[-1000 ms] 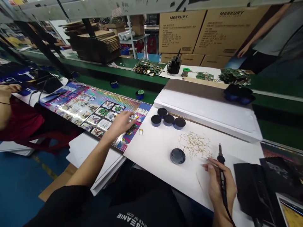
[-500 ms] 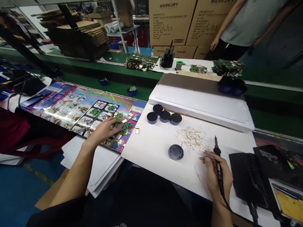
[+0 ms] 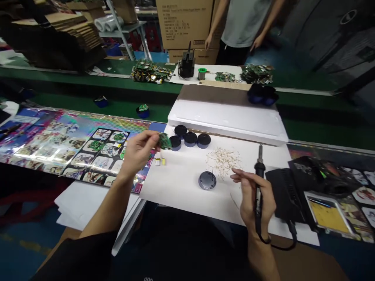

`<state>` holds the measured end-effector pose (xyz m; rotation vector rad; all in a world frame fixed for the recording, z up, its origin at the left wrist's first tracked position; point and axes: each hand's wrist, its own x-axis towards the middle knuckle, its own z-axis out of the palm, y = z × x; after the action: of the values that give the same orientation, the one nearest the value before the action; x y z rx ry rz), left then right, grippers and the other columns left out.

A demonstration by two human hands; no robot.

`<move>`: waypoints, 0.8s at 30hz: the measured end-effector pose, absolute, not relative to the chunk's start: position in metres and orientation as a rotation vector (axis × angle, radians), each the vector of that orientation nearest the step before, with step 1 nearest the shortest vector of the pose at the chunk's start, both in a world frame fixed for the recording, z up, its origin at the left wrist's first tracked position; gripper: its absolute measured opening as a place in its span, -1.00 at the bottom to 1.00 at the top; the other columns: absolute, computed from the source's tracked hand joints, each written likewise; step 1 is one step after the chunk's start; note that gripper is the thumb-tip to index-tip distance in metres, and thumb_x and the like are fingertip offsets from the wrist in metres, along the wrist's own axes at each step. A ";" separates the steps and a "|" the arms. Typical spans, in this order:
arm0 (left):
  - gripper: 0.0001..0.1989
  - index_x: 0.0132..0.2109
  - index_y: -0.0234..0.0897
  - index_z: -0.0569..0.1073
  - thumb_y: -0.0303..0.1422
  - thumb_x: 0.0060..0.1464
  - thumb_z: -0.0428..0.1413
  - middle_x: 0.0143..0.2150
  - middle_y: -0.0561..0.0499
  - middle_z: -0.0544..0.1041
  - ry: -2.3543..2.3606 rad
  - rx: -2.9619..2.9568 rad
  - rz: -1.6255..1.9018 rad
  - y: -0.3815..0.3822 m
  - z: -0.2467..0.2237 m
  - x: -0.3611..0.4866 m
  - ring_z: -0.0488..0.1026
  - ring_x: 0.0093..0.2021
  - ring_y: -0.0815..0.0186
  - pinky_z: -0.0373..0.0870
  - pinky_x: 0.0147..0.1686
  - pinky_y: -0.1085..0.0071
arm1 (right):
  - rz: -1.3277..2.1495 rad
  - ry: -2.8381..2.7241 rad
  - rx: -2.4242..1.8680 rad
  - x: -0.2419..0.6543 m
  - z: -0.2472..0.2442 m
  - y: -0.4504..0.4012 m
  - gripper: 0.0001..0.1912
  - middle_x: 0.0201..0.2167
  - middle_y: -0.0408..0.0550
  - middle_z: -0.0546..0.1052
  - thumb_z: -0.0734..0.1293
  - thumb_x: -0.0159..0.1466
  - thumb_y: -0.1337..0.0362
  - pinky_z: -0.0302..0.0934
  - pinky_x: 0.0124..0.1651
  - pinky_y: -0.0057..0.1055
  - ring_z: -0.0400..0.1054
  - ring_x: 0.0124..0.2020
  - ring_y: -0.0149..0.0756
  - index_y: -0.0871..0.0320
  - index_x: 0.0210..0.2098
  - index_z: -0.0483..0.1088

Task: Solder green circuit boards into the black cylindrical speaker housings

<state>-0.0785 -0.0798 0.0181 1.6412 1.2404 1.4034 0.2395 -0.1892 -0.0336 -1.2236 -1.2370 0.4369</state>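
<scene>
Between the thumb and fingers of my left hand is a green circuit board, raised over the left edge of the white work surface. Small battery cells with silver and yellow faces are below it, seemingly joined to the board. My right hand is wrapped round a black soldering iron, its metal tip pointing up and away from me. One round dark cup with a thin wire sticking up lies on the white sheet between my hands. Several similar dark cups stand behind it.
Small pale scraps are scattered on the white sheet. A white foam block lies behind. Circuit boards are heaped on the green shelf near a solder spool. At right sits a black box with a cable. A person stands opposite.
My left hand has lifted a circuit board from the group on the patterned sheet and carried it right. My right hand still holds the iron. The whole view has shifted.
</scene>
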 end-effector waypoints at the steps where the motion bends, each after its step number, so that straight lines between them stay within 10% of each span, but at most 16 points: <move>1: -0.65 -0.11 -0.29 0.59 -0.05 0.27 0.28 -0.42 0.05 0.57 1.100 1.594 1.325 -0.079 0.019 -0.058 0.52 -0.50 0.38 0.49 -0.50 0.47 | 0.460 -1.272 -1.202 0.235 -0.031 -0.189 -0.81 0.01 0.07 0.67 0.39 0.45 0.30 0.55 0.04 -0.04 0.64 -0.12 -0.13 0.08 0.05 0.49; 6: -0.67 0.12 -0.28 0.59 -0.20 0.33 0.25 -0.21 -0.04 0.63 0.641 1.520 0.906 -0.078 0.016 0.025 0.60 -0.35 0.37 0.61 -0.27 0.44 | 0.518 -1.342 -1.113 0.213 -0.033 -0.186 -0.59 0.13 0.07 0.60 0.48 0.36 0.36 0.56 0.13 -0.05 0.62 0.01 -0.12 0.01 0.15 0.41; 14: -0.66 -0.08 -0.23 0.42 -0.23 0.17 0.39 -0.23 0.06 0.48 0.551 1.399 0.928 -0.076 -0.010 0.053 0.53 -0.25 0.41 0.51 -0.19 0.50 | 0.447 -1.110 -1.167 0.206 -0.036 -0.176 -0.71 -0.12 -0.08 0.58 0.48 0.34 0.39 0.62 -0.06 -0.34 0.64 -0.18 -0.30 0.04 -0.01 0.41; 24: -0.57 -0.22 -0.23 0.32 -0.21 0.09 0.44 -0.33 0.04 0.62 0.605 1.177 0.713 -0.075 -0.020 0.051 0.68 -0.27 0.27 0.59 -0.17 0.36 | 0.181 -1.368 -1.066 0.205 -0.046 -0.164 -0.51 0.11 0.09 0.54 0.44 0.33 0.44 0.54 0.16 0.07 0.53 0.15 -0.07 -0.03 0.17 0.29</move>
<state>0.0507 -0.0752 -0.0200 1.1765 0.6046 0.7129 0.2047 -0.1644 -0.0461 -1.0658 -1.3675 0.1808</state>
